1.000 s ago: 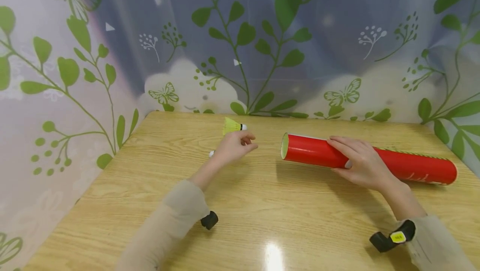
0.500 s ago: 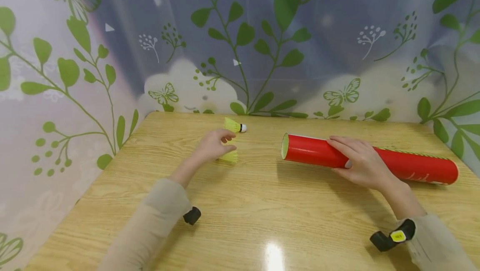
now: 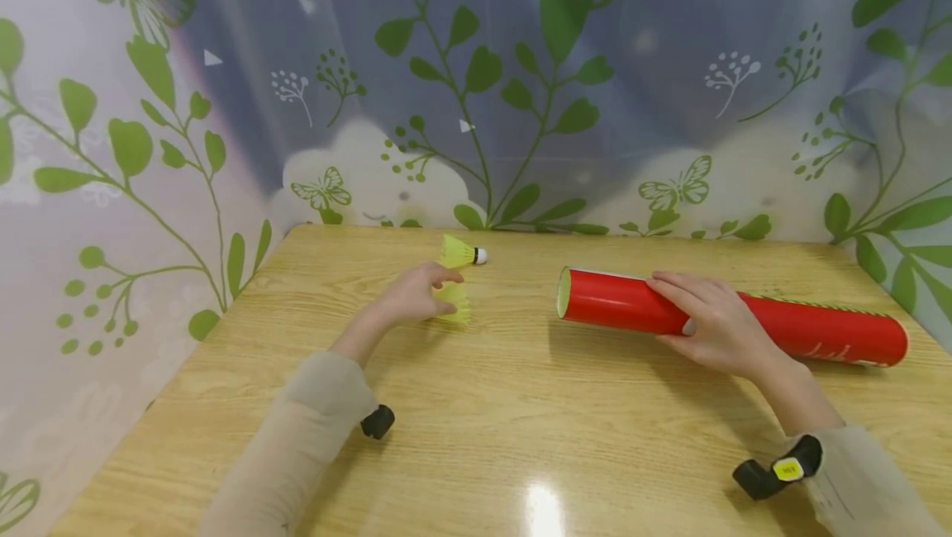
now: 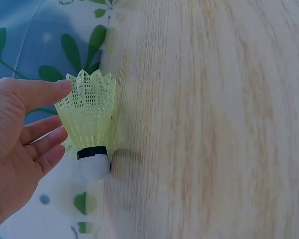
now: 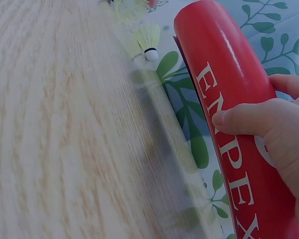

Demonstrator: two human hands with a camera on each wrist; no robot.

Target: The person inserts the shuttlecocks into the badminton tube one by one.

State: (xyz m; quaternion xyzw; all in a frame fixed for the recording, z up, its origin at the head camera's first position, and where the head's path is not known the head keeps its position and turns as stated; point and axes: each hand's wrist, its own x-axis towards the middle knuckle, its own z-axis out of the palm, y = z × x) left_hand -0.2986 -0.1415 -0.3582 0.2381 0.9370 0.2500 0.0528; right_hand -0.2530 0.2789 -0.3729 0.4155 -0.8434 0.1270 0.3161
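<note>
My left hand [image 3: 412, 293] is at a yellow shuttlecock [image 3: 455, 306] lying on its side on the table. In the left wrist view, the thumb overlaps the skirt rim of this shuttlecock [image 4: 87, 109], while the other fingers are loosely bent on its far side. Its white base is hidden by the hand in the head view. A second yellow shuttlecock [image 3: 461, 252] lies just behind, white base to the right. My right hand [image 3: 717, 322] grips a red shuttlecock tube [image 3: 811, 326] round its middle. The tube's open end faces left and appears slightly raised above its shadow.
A wood-grain table [image 3: 476, 438] spreads under both hands. Behind it hangs a curtain [image 3: 506, 107] printed with leaves and butterflies, and a similar patterned cloth [image 3: 97, 273] borders the left side. Black wrist cameras sit at both cuffs.
My left hand has moved left from in front of the far shuttlecock to the nearer one, uncovering its yellow skirt. The right hand and the tube have stayed in place.
</note>
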